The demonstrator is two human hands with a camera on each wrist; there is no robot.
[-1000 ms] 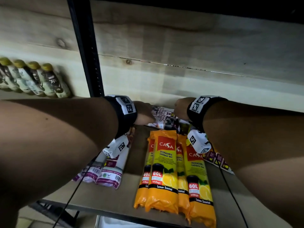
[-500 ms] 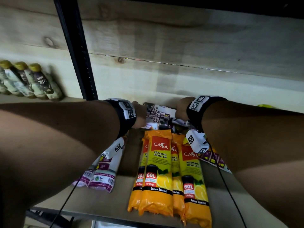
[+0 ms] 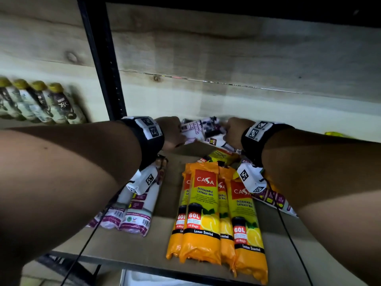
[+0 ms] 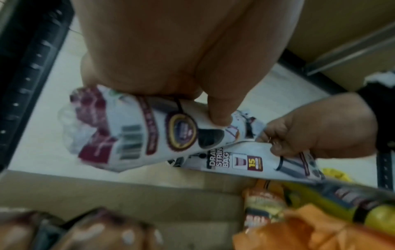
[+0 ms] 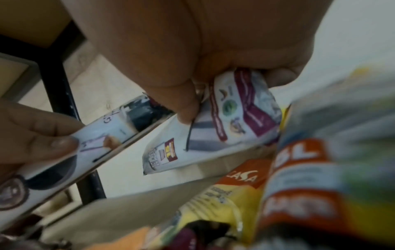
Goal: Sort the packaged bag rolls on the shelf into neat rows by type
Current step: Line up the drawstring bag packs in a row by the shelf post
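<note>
At the back of the shelf my left hand (image 3: 171, 133) grips a white and purple drawstring bag roll (image 4: 138, 132), thumb (image 4: 218, 115) pressed on its front. My right hand (image 3: 233, 133) grips a second white and purple drawstring roll (image 5: 235, 126), which lies slanted beside the first. The two rolls (image 3: 202, 131) meet between my hands. Several orange and yellow CASA garbage bag rolls (image 3: 206, 213) lie side by side in the middle of the shelf. More white and purple rolls (image 3: 134, 213) lie under my left forearm.
The wooden shelf board (image 3: 144, 254) ends close to me at its front edge. A black upright post (image 3: 103, 62) stands at the left rear, with several bottles (image 3: 41, 104) beyond it. Another white and purple pack (image 3: 274, 201) lies under my right arm. A wooden wall closes the back.
Both hands stay at the back of the shelf on the white rolls. The rolls have shifted slightly between my hands, and the view has shifted a little.
</note>
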